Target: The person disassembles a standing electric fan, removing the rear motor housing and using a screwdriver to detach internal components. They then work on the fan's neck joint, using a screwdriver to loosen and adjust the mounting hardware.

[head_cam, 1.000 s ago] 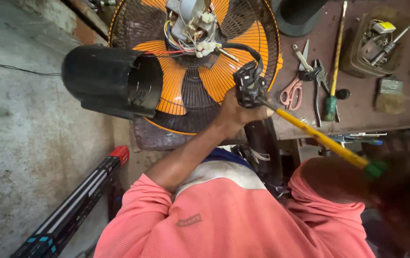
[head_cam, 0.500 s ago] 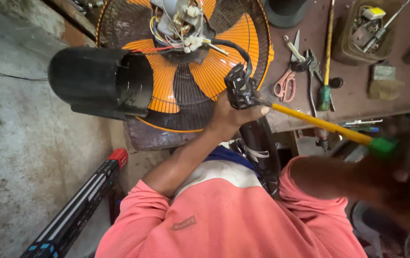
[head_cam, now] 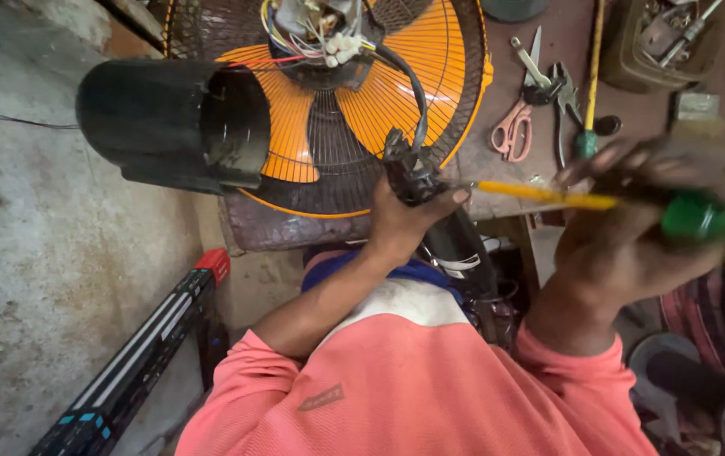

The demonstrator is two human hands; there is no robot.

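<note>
A: Where does the work stand?

B: Mid-repair, I'd say. The fan (head_cam: 379,110) lies flat on the bench (head_cam: 624,118), its orange blades behind the dark grille. The motor end is opened up: bare wires (head_cam: 312,29) in several colours and white connectors show at the hub. A black cover (head_cam: 172,122), a hollow cylinder, lies on its side just left of the fan, overlapping the grille.

A: And the hands?

B: The left hand (head_cam: 404,224) grips a small black part (head_cam: 409,169) at the fan's near edge, fingers wrapped tight around it, thumb across the front. A black cable (head_cam: 413,93) runs from that part up to the hub, so it is still wired in.

A: The right?

B: The right hand (head_cam: 632,245) is closed on the green handle of a screwdriver (head_cam: 548,194). The yellow shaft points left and its tip meets the part just beside the left thumb. The hand is blurred, so I can't say exactly how the fingers lie, only that they hold the handle.

A: So what's done, what's left?

B: Judging by the layout: cover off, wiring exposed, part out in the hand. The part is being worked with the driver now; whether a screw goes in or out, I can't tell. Closing up is all still open.

A: Other tools?

B: Scissors (head_cam: 510,131) and pliers (head_cam: 561,89) lie on the bench, right of the fan.
</note>
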